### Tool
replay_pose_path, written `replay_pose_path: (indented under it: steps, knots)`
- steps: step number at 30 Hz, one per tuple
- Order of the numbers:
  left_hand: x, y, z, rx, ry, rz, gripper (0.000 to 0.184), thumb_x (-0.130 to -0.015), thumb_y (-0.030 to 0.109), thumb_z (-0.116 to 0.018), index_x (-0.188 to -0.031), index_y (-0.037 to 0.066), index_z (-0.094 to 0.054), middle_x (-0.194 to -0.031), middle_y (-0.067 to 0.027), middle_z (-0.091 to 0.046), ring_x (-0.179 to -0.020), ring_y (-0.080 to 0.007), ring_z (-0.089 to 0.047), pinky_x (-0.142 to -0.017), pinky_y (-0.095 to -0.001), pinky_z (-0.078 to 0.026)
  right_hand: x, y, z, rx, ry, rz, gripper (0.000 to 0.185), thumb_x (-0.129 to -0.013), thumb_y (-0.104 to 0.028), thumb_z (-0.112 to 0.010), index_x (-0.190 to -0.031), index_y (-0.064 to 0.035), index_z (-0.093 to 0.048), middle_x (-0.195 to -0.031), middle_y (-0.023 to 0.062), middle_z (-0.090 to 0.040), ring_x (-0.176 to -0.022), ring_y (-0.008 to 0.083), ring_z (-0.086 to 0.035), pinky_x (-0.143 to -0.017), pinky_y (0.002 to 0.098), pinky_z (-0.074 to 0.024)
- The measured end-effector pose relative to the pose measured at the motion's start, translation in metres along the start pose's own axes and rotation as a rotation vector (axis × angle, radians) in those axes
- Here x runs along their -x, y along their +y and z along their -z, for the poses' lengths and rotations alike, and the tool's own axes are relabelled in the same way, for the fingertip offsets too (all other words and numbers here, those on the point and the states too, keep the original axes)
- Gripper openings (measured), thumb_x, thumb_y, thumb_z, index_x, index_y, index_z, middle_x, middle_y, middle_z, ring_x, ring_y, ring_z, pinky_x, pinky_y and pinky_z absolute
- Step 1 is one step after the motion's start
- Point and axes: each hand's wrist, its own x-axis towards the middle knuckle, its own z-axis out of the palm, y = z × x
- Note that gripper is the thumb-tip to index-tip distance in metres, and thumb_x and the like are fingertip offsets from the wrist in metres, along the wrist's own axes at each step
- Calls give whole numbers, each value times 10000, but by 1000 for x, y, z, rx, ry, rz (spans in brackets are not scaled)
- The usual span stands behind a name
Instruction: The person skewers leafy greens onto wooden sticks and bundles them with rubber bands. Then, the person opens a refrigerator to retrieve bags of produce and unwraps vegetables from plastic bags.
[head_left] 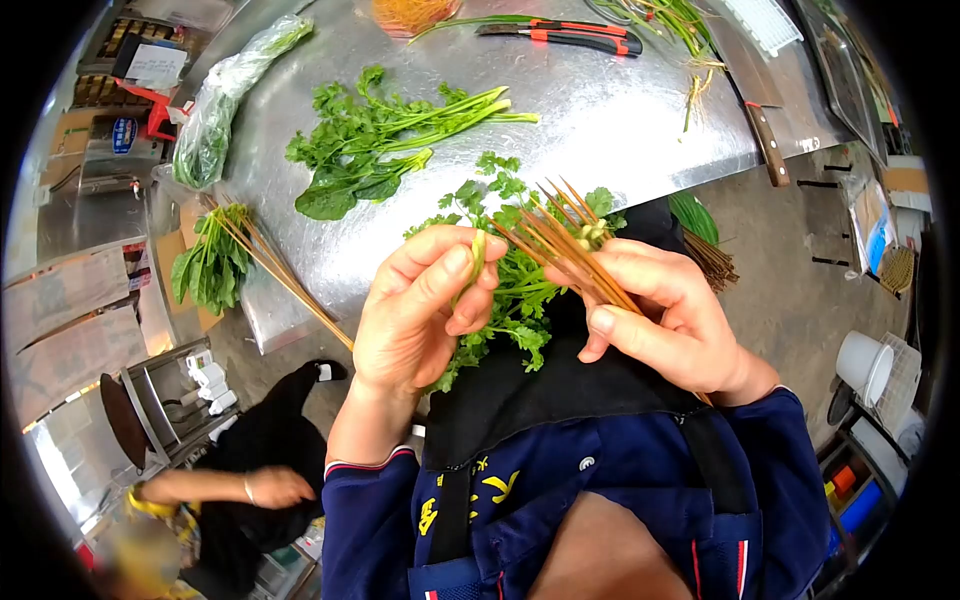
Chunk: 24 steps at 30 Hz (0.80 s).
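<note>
Head view: left hand (420,300) pinches what seems a stem (478,255); right hand (675,315) grasps brown sticks (580,250), tips pointing away, both near the table (600,110), leafy greens (525,290) between the hands.

The metal table (620,112) gleams above grey floor (782,240).

the right hand (672,318) grips thin brown skewers (562,244).
</note>
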Motion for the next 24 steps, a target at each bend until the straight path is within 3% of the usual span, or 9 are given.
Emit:
replay_pose_path:
  steps: [3,9,10,19,24]
  knots:
    - [-1,0,1,8,0,10,218,-889,150,-519,-1019,-14,-580,-763,-45,-558,-515,-65,-374,-457,-187,-301,1,-1,1,-49,-30,-77,316,-822,19,-502,-1136,47,-529,-861,77,-500,-649,81,-555,-550,195,-459]
    - [-1,-1,2,30,8,8,216,-888,148,-520,-1016,-16,-579,-775,-52,-577,-497,-60,-367,-451,-185,-302,0,3,0,68,1,70,340,-792,33,-493,-1129,39,-540,-857,76,-499,-664,82,-549,-546,191,-455]
    - [-1,-1,1,30,7,7,214,-888,145,-521,-1015,-15,-580,-776,-53,-580,-497,-59,-368,-452,-185,-303,0,-2,1,63,-9,10,354,-779,41,-480,-1127,34,-546,-863,79,-497,-673,83,-546,-534,192,-451]
    - [-3,-3,0,21,2,21,192,-877,120,-536,-1010,-11,-583,-813,-71,-603,-513,-58,-396,-468,-185,-325,3,4,2,8,46,-112,259,-761,1,-605,-1019,12,-581,-730,15,-521,-547,49,-498,-506,188,-399]
    - [-3,-2,-3,32,12,3,197,-870,123,-550,-1008,-12,-587,-812,-73,-601,-527,-64,-409,-474,-186,-334,1,3,1,30,53,-96,228,-760,-8,-612,-987,3,-590,-726,3,-520,-571,40,-490,-511,182,-380]
